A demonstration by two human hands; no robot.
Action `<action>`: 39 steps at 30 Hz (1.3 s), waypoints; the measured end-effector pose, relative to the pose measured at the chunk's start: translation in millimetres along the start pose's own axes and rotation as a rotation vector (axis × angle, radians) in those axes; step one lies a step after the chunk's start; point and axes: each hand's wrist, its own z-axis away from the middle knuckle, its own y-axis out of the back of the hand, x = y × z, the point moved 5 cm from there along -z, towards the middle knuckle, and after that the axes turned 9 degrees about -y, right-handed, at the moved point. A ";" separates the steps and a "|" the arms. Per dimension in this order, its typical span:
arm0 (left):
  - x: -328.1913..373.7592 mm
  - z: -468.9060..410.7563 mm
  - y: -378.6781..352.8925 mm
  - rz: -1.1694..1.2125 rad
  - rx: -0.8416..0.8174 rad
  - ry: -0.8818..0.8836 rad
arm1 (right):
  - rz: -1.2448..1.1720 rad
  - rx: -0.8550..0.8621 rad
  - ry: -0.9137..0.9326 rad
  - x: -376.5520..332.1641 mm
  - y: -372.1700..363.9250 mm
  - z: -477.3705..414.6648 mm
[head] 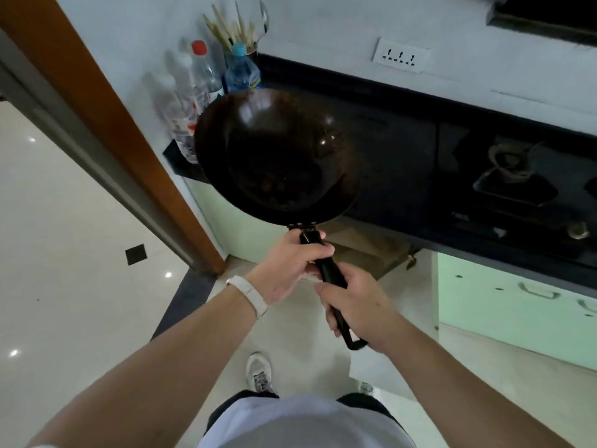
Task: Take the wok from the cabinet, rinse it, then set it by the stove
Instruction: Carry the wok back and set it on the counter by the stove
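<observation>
A dark round wok (277, 156) with a long black handle hangs in the air over the left end of the black countertop (397, 150). My left hand (290, 263) grips the handle close to the bowl. My right hand (358, 305) grips the handle's lower end, near its hanging loop. The wok's inside faces up and looks dark and glossy. The gas stove (517, 182) sits on the counter to the right of the wok. Below the counter an open cabinet (365, 247) shows a brownish shelf.
Plastic bottles (200, 79) and a cup of chopsticks (235, 30) stand in the counter's left corner, just behind the wok. A wooden door frame (106, 124) runs along the left. Pale green cabinet doors (517, 302) are at lower right. A wall socket (400, 54) sits above.
</observation>
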 end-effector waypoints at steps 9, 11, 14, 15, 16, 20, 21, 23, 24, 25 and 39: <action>25.5 -6.6 23.4 0.038 -0.154 0.035 | 0.001 0.140 -0.008 -32.7 -31.9 4.8; 28.5 -13.4 23.5 0.034 -0.176 0.036 | -0.010 0.166 -0.004 -39.0 -32.1 2.7; 34.2 -25.0 22.6 0.037 -0.202 0.043 | -0.023 0.191 -0.009 -44.9 -28.8 -4.6; 35.2 -29.3 22.5 0.036 -0.208 0.049 | -0.026 0.198 -0.013 -46.2 -26.8 -7.8; 36.0 -33.9 22.0 0.032 -0.211 0.055 | -0.028 0.205 -0.017 -46.9 -24.3 -11.6; 39.7 -56.8 16.0 0.017 -0.205 0.076 | -0.020 0.209 -0.018 -51.2 -7.8 -30.4; 40.8 -64.1 13.8 0.011 -0.203 0.080 | -0.019 0.206 -0.016 -52.8 -2.2 -35.9; 43.6 -79.9 8.5 -0.003 -0.197 0.088 | -0.012 0.201 -0.013 -56.1 10.3 -48.6; 45.6 -88.4 5.4 -0.014 -0.194 0.091 | -0.014 0.200 -0.014 -57.4 17.1 -56.0; 48.0 -97.5 2.1 -0.030 -0.193 0.093 | -0.024 0.200 -0.015 -58.5 24.3 -63.8; 50.1 -234.0 -76.3 -0.103 -0.159 0.220 | -0.077 0.115 -0.069 -69.7 160.0 -158.3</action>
